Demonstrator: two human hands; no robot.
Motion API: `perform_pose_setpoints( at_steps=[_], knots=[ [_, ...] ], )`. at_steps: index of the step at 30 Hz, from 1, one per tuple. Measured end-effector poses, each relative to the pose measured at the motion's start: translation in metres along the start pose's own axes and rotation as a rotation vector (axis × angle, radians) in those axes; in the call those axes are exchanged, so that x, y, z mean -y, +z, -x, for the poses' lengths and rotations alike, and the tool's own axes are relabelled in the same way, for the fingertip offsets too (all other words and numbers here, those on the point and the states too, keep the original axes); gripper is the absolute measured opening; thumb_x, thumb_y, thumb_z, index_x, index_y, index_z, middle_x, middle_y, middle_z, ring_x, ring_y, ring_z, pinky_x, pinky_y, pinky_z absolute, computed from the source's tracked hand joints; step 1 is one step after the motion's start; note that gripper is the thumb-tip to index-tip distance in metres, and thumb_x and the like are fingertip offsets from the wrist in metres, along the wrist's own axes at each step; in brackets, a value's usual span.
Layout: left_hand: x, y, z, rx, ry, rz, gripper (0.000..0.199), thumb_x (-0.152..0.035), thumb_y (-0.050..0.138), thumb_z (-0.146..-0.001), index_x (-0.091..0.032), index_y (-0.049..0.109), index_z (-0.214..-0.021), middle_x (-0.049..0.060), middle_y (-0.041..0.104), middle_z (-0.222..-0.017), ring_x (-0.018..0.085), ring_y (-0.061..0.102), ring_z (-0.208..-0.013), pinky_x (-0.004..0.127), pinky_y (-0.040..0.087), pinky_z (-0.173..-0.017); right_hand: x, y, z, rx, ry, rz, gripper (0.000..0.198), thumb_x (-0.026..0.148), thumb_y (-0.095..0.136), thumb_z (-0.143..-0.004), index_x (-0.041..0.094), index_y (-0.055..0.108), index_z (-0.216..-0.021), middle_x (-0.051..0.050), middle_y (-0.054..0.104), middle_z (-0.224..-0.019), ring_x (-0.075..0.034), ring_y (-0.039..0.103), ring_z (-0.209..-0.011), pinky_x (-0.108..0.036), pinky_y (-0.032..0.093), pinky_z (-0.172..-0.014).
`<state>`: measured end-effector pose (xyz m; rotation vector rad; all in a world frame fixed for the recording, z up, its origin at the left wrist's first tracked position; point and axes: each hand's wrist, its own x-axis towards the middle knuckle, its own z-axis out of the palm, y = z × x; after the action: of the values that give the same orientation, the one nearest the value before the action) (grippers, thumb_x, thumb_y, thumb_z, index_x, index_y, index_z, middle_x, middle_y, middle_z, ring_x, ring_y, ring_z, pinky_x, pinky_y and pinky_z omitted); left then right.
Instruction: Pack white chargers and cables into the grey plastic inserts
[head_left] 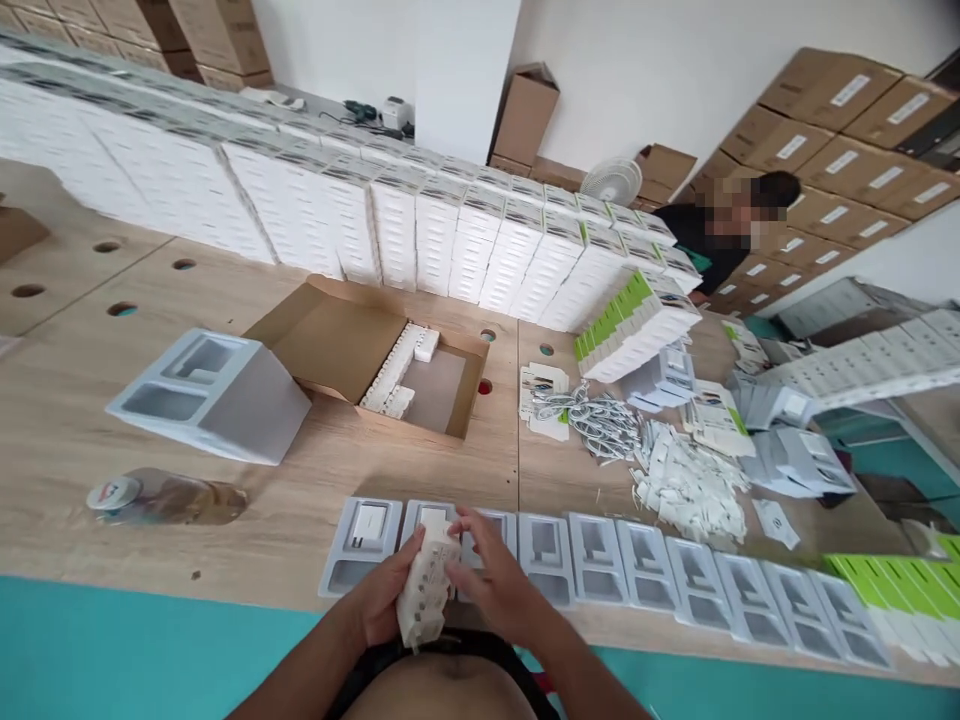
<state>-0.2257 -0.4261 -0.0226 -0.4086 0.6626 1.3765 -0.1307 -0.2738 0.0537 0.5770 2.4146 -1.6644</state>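
Note:
My left hand (379, 600) is closed around a row of white charger plugs (429, 595), held together as one block at the table's front edge. Beside the block's upper right side, my right hand (499, 590) has its fingers apart, with the thumb and index finger close to the plugs; contact is hard to make out. Under and beyond the hands runs a row of pale grey plastic trays (545, 550). A white charger (369, 523) sits in the upper compartment of the leftmost tray. The second tray is partly hidden by the held block.
An open cardboard box (322, 335) holds more white chargers. A stack of trays (255, 400) and a plastic bottle (172, 497) lie left. Coiled cables (607, 425) and small white parts (694, 480) are piled right. Stacked white boxes (465, 245) line the back; another person (712, 235) is behind.

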Motion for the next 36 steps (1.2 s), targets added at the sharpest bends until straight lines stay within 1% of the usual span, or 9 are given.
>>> perform_pose_setpoints(
  at_steps=[3,7,11,14,20,23,26,29,36],
  knots=[
    [0.001,-0.002,-0.003,0.013,-0.085,-0.16,0.062,-0.07,0.062,-0.074,-0.012,0.064,-0.095,0.007,0.068,-0.076,0.017,0.063,-0.061,0.03,0.051,-0.059,-0.016,-0.025,-0.004,0.144,0.015,-0.033,0.022,0.03,0.065,-0.077,0.026,0.057,-0.097,-0.001,0.065,-0.116,-0.02,0.058,-0.102,-0.035,0.046,-0.088],
    [0.003,0.004,-0.015,0.029,-0.098,-0.259,0.059,-0.064,0.067,-0.074,-0.013,0.063,-0.103,0.006,0.067,-0.076,0.017,0.062,-0.06,0.029,0.051,-0.056,-0.064,-0.045,-0.014,0.035,-0.008,0.224,0.032,0.024,0.071,-0.068,0.025,0.06,-0.099,0.001,0.069,-0.097,-0.016,0.06,-0.082,-0.03,0.048,-0.075],
    [0.011,0.014,-0.04,-0.008,-0.143,-0.236,0.059,-0.069,0.062,-0.075,-0.013,0.064,-0.096,0.005,0.066,-0.073,0.017,0.062,-0.059,0.031,0.053,-0.057,-0.114,-0.043,-0.022,-0.08,-0.038,0.338,0.033,0.013,0.065,-0.068,0.023,0.059,-0.099,-0.005,0.067,-0.109,-0.022,0.061,-0.097,-0.038,0.048,-0.087],
    [0.022,0.017,-0.063,-0.064,-0.19,-0.242,0.054,-0.065,0.064,-0.075,-0.013,0.064,-0.087,0.007,0.068,-0.074,0.019,0.063,-0.06,0.032,0.053,-0.055,-0.132,-0.033,-0.023,-0.102,-0.096,0.398,0.033,0.009,0.065,-0.068,0.023,0.061,-0.098,-0.007,0.065,-0.118,-0.027,0.052,-0.114,-0.045,0.041,-0.099],
    [0.035,0.009,-0.086,-0.143,-0.231,-0.258,0.055,-0.067,0.065,-0.074,-0.012,0.062,-0.078,0.007,0.068,-0.068,0.017,0.063,-0.054,0.027,0.05,-0.052,-0.136,-0.026,-0.024,-0.153,-0.084,0.413,0.021,0.01,0.063,-0.075,0.022,0.065,-0.092,-0.006,0.058,-0.132,-0.031,0.038,-0.13,-0.052,0.029,-0.108],
    [0.03,0.01,-0.082,-0.093,-0.244,-0.247,0.057,-0.069,0.064,-0.074,-0.013,0.064,-0.083,0.007,0.069,-0.072,0.016,0.063,-0.056,0.028,0.051,-0.054,-0.127,-0.031,-0.013,-0.131,-0.048,0.342,0.01,0.02,0.06,-0.081,0.022,0.067,-0.087,-0.005,0.061,-0.128,-0.028,0.047,-0.125,-0.048,0.036,-0.104],
    [0.028,0.019,-0.081,-0.039,-0.243,-0.249,0.053,-0.065,0.066,-0.074,-0.014,0.064,-0.09,0.005,0.069,-0.074,0.016,0.063,-0.058,0.029,0.052,-0.057,-0.116,-0.041,0.01,0.011,-0.025,0.178,0.014,0.03,0.061,-0.082,0.024,0.066,-0.094,-0.001,0.069,-0.11,-0.019,0.062,-0.1,-0.034,0.048,-0.088],
    [0.034,0.035,-0.088,0.0,-0.236,-0.273,0.05,-0.06,0.071,-0.073,-0.015,0.064,-0.093,0.004,0.068,-0.07,0.017,0.064,-0.059,0.029,0.052,-0.057,-0.117,-0.059,0.032,0.099,0.001,0.028,0.024,0.03,0.069,-0.075,0.024,0.065,-0.097,0.001,0.071,-0.103,-0.017,0.063,-0.095,-0.03,0.049,-0.085],
    [0.063,0.071,-0.129,-0.045,-0.237,-0.372,0.05,-0.054,0.073,-0.073,-0.014,0.064,-0.102,0.01,0.068,-0.1,0.019,0.065,-0.063,0.034,0.053,-0.054,-0.18,-0.117,0.029,-0.193,0.011,0.378,0.048,0.025,0.07,-0.076,0.022,0.06,-0.123,-0.01,0.068,-0.116,-0.027,0.06,-0.107,-0.044,0.05,-0.093]
  ],
)
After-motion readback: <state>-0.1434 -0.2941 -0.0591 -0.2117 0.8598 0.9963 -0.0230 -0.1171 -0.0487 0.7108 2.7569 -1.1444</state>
